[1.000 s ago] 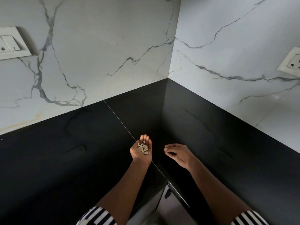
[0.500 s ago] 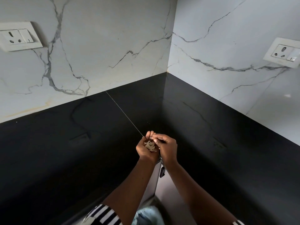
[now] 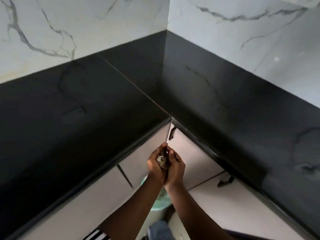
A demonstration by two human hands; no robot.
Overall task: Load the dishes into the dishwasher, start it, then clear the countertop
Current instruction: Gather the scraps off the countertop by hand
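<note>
A small heap of pale, dry scraps [image 3: 161, 161] lies cupped between both hands. My left hand [image 3: 155, 166] curls under and around the scraps. Pressed against it from the right, my right hand [image 3: 174, 166] has its fingers curled over the same heap. The joined hands hover off the black countertop [image 3: 86, 118], in front of the inner corner's cabinet doors and above a bin lined with a pale green bag [image 3: 161, 198]. My forearms hide most of the bin.
The black L-shaped countertop runs left and right from the corner, with white marbled walls [image 3: 69, 26] behind. Below it are pale cabinet doors [image 3: 188, 156] with dark handles [image 3: 172, 133]. Tiny specks lie near the countertop seam [image 3: 153, 85].
Both hands have drawn back from over the countertop to below its edge, closing together around the scraps. The view has tilted downward, showing the cabinets and the bin.
</note>
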